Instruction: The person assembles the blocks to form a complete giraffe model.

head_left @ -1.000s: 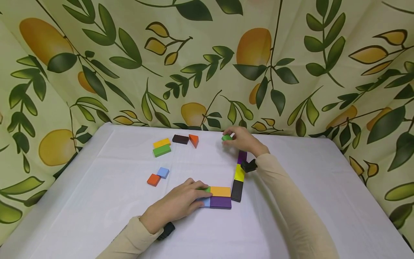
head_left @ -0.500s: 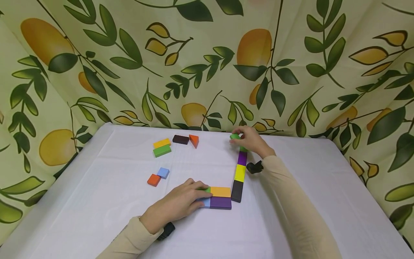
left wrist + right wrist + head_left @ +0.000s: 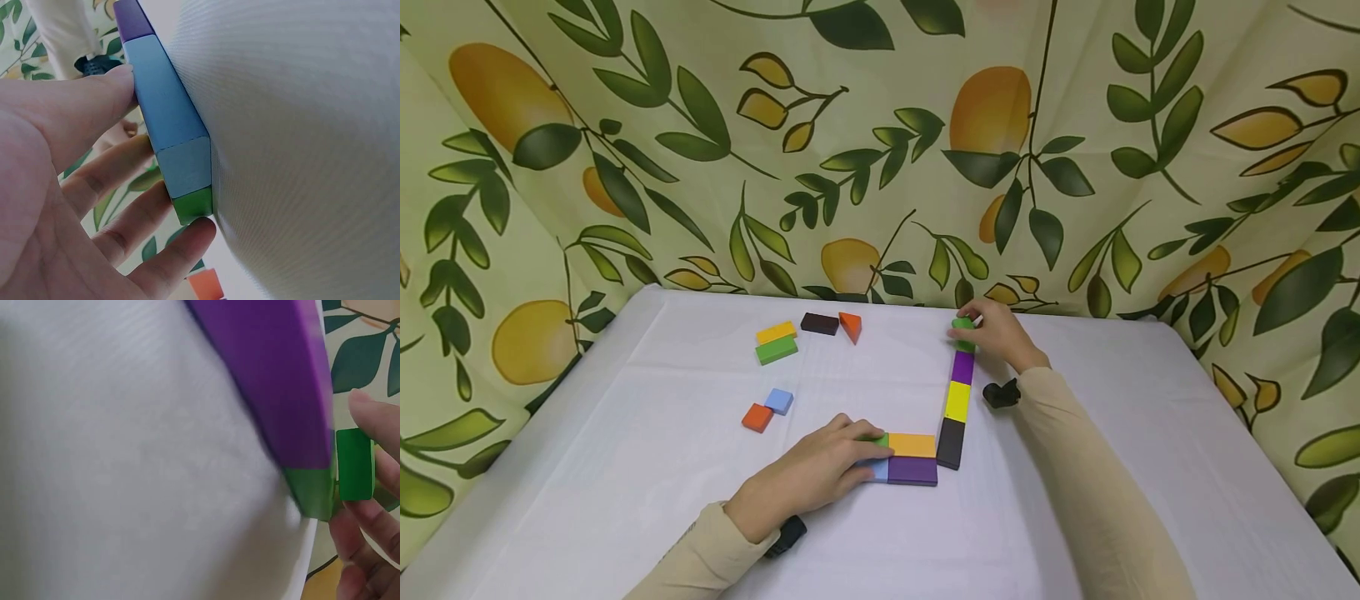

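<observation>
My left hand (image 3: 812, 467) holds a light blue block (image 3: 169, 94) and a green block (image 3: 195, 203) side by side, thumb on the blue one and fingers reaching the green. A purple block (image 3: 912, 471) and an orange block (image 3: 912, 445) adjoin them on the right. At the far end of a row, my right hand (image 3: 1002, 333) pinches a small green block (image 3: 355, 464) by its edges. It is just over another green block (image 3: 311, 490), a narrow gap showing between them. Beyond that come a purple block (image 3: 962, 367), a yellow block (image 3: 957, 402) and a black block (image 3: 951, 442).
Toward the back left lie a yellow block (image 3: 776, 332), a green block (image 3: 777, 350), a dark brown block (image 3: 819, 323) and an orange-red triangular block (image 3: 850, 327). A red block (image 3: 757, 417) touches a light blue block (image 3: 779, 402) nearer the left hand. A patterned curtain (image 3: 880, 167) borders the white-covered table (image 3: 625, 467).
My right hand has carried the small green block rightward until it is over the far end of the row. The left hand has kept its place on the blocks.
</observation>
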The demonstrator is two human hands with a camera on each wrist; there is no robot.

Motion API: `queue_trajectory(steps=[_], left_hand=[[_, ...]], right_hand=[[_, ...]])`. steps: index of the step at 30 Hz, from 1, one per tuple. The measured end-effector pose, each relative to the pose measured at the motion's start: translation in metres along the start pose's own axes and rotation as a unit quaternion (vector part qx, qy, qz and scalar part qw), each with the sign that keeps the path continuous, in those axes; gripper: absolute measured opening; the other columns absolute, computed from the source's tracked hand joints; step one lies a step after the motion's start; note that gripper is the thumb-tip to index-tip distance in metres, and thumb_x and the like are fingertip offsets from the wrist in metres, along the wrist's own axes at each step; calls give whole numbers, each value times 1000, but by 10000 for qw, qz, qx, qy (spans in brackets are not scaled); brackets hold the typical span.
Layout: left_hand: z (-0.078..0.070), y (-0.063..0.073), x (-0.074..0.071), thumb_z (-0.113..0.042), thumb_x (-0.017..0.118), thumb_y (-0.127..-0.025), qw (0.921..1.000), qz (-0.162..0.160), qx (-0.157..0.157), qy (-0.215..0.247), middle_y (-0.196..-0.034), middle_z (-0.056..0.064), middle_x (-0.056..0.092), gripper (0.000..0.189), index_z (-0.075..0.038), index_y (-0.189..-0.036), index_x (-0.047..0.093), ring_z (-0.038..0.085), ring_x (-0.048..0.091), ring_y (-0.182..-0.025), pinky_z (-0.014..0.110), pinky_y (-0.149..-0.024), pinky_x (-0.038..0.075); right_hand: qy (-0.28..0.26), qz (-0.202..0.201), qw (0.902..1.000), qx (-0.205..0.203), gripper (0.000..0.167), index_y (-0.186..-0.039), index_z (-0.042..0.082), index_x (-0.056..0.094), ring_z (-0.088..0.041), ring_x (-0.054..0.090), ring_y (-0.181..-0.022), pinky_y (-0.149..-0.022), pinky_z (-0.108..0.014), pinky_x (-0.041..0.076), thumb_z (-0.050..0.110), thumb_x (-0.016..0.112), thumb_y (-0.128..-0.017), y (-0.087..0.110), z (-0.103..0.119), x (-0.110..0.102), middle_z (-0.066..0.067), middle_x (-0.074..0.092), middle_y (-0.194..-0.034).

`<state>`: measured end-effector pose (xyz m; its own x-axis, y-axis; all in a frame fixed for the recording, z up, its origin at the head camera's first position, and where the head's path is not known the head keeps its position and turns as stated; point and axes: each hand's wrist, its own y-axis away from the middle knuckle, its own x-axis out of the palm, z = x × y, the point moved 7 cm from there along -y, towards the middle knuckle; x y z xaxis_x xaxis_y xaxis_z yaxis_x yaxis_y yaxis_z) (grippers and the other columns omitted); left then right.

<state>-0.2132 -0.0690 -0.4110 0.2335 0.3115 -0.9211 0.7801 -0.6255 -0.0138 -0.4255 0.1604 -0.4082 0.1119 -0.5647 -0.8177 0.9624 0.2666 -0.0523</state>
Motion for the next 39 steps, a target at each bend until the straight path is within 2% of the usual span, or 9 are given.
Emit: queue_trajectory(steps=[6,15,21,30,39], left_hand=[[0,0,0,-23,67,-95,10000,-34,21,-11,-132,-4,62,31,-22,-126,70,13,51,-108,28,-90,49],[0,1,-2,-23,68,-95,10000,-79,50,-8,-132,-4,62,31,-22,-126,70,13,51,-107,28,-90,49],[0,1,-2,-23,67,-95,9999,-84,59,0,-132,-3,62,31,-21,-126,70,14,52,-108,28,-90,50],[-1,0,-3,-22,67,-95,9999,-83,73,-28,-131,-2,63,31,-21,-126,70,15,52,-108,29,-91,49],[-2,0,-3,-22,67,-95,9999,-62,82,-44,-132,-2,63,31,-20,-126,70,15,52,-108,29,-90,49]], right_hand=[[100,48,9998,186,46,-120,5,64,-30,57,-103,-88,-42,48,36,75,-88,2,-6,0,-16,64,-114],[15,401,9992,44,47,-125,3,62,-36,58,-111,-93,-46,51,33,73,-90,4,-4,-2,-19,63,-125],[-64,250,9994,247,46,-125,3,63,-35,58,-112,-93,-46,51,34,71,-91,3,-8,-4,-20,63,-123],[23,-66,9982,598,54,-129,2,59,-37,56,-112,-97,-49,47,41,68,-92,-2,-16,-6,-23,61,-124],[42,-117,9970,759,56,-132,-1,57,-36,55,-114,-99,-49,46,39,66,-94,-6,-15,-7,-24,59,-127]])
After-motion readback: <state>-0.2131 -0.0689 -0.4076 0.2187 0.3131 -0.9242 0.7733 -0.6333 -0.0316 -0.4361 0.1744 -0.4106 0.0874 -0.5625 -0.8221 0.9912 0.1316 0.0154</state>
